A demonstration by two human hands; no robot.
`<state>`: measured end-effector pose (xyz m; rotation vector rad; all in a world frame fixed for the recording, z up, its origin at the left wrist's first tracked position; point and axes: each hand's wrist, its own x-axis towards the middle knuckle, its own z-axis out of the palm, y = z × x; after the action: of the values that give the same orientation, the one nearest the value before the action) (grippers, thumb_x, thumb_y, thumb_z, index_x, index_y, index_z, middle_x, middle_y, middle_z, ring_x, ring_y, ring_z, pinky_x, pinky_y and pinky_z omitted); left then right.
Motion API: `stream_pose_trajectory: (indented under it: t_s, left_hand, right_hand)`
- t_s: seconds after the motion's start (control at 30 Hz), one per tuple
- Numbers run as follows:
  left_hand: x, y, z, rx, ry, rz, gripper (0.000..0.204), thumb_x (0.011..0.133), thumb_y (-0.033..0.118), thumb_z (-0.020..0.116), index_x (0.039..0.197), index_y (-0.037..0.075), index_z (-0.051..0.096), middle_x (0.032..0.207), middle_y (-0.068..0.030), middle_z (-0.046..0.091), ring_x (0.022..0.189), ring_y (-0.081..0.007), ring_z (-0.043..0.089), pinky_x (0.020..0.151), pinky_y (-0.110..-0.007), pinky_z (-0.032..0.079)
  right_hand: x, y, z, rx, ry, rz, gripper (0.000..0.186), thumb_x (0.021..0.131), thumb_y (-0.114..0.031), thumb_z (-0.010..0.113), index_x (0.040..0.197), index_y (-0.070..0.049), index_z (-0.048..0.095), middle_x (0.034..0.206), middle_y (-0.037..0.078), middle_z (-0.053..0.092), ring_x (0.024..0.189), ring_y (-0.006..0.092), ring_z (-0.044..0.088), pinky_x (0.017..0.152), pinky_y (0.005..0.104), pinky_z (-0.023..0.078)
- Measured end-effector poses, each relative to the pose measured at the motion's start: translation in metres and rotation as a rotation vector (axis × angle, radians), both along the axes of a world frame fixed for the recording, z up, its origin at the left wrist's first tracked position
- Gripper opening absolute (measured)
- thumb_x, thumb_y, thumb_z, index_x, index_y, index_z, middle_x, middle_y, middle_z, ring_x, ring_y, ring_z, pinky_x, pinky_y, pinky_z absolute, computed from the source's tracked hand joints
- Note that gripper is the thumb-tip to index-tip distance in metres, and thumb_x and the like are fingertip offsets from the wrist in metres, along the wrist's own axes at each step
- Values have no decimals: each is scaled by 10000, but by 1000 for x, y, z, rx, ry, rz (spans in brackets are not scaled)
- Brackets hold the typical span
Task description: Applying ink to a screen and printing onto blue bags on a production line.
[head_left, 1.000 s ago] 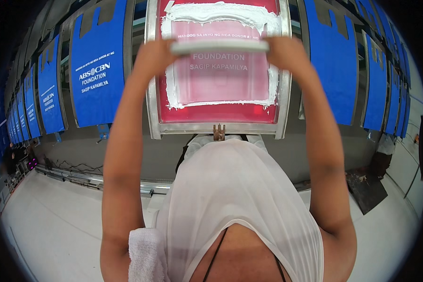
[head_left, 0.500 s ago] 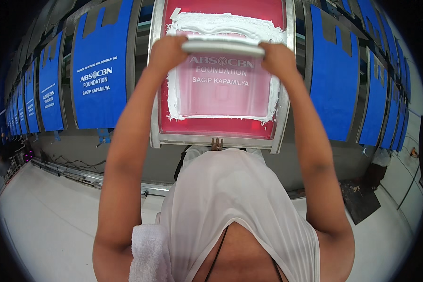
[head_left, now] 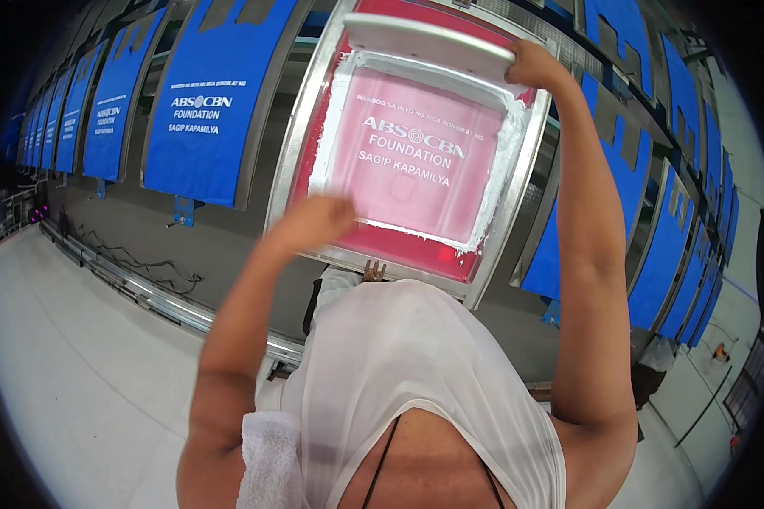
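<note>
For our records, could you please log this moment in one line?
right hand: holds squeegee by right end | left hand: blurred, over frame

Got right hand (head_left: 530, 66) closed around right end of pale squeegee (head_left: 433, 41), top centre of picture. See left end of bar free, bar slanting down to the right across silver-edged screen (head_left: 309, 110). Have left hand (head_left: 318, 222) apart from bar, just left of centre, over screen's lower-left edge (blurred, can't tell if touching). Find red mesh (head_left: 399, 250) inside, white paste (head_left: 331, 127) bordering pink rectangle (head_left: 407, 195) with white lettering. Note brown metal fitting (head_left: 373, 270) at screen's bottom edge. Spot blue panels (head_left: 216, 81) upper left, further ones right. Also see white shirt (head_left: 416, 365) bottom centre, white towel (head_left: 270, 462) beside it.
</note>
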<state>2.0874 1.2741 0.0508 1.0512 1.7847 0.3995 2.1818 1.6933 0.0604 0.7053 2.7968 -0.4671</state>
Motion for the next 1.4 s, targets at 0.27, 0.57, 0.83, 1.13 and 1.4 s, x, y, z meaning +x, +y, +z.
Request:
stream_pose_trajectory:
  t_s: [0.27, 0.57, 0.83, 1.13, 1.4]
  left_hand:
    - [114, -99, -87, -188, -824, 428, 317, 920, 285, 556, 1022, -3, 643, 797, -29, 645, 714, -79, 544, 685, -257, 454]
    - [103, -90, -48, -119, -785, 314, 335, 927, 340, 538, 777, 53, 621, 608, 40, 488, 557, -44, 427, 527, -193, 360]
    - [111, -92, -60, -113, -737, 345, 374, 929, 354, 529, 755, 34, 616, 605, 27, 503, 550, -65, 440, 517, -224, 379]
    - [121, -95, -83, -220, -457, 400, 384, 917, 386, 529, 823, 33, 647, 628, 5, 559, 541, -77, 485, 490, -246, 394]
    - [52, -97, -51, 346, 301, 506, 246, 880, 230, 552, 895, 5, 651, 791, -170, 651, 701, -271, 631, 650, -390, 474]
  right_hand:
    - [-34, -27, -14, -76, -59, 84, 525, 585, -117, 638, 1104, -40, 619, 995, 196, 649, 921, 344, 617, 836, 370, 478]
    - [1, -126, -4, 119, -20, -19, 495, 641, -112, 552, 1129, -129, 631, 1031, 156, 648, 962, 321, 609, 837, 395, 483]
    - [130, -357, 19, 33, 97, -95, 419, 610, 0, 618, 1022, -76, 613, 894, 102, 613, 874, 287, 568, 755, 407, 458]
    - [165, -294, 27, 130, 100, -148, 354, 677, -141, 706, 1017, -77, 630, 893, 103, 642, 905, 285, 567, 867, 415, 392]
    - [206, -216, -40, -654, 425, -470, 282, 694, -190, 770, 886, -13, 664, 785, 26, 638, 775, 112, 570, 731, 277, 448]
